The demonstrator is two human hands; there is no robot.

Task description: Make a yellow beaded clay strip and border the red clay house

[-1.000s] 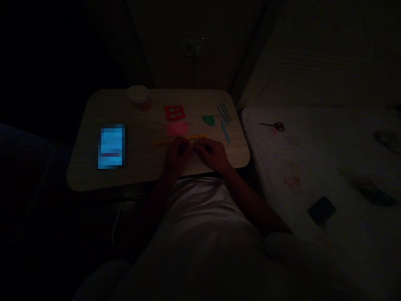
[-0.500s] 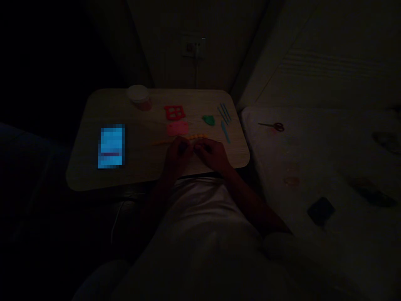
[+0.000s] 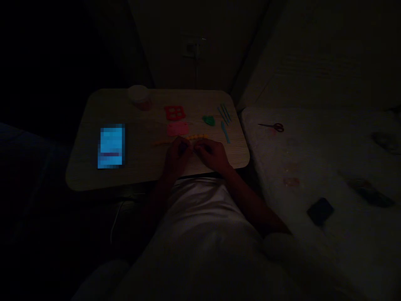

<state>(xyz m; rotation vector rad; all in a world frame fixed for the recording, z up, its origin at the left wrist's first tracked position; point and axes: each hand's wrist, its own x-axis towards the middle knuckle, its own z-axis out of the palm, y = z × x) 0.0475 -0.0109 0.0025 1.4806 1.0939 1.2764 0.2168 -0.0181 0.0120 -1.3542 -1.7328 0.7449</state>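
Observation:
The scene is very dark. My left hand [image 3: 177, 156] and my right hand [image 3: 212, 154] rest close together near the front edge of a small wooden table [image 3: 140, 167], fingers curled toward each other. Whether they pinch anything is too dim to tell. Just beyond the fingertips lies a thin orange beaded strip [image 3: 188, 138]. Behind it sit a pink flat piece [image 3: 177, 128], a red cutter frame [image 3: 174, 112] and a green lump [image 3: 209, 120].
A lit phone [image 3: 111, 146] lies on the table's left half. A round tub [image 3: 139, 97] stands at the back left, blue plastic tools [image 3: 224, 119] at the right. Scissors [image 3: 273, 126] and a dark object [image 3: 320, 211] lie on the bed to the right.
The hands have stayed in place with only slight finger movement. The overall light has dimmed a little.

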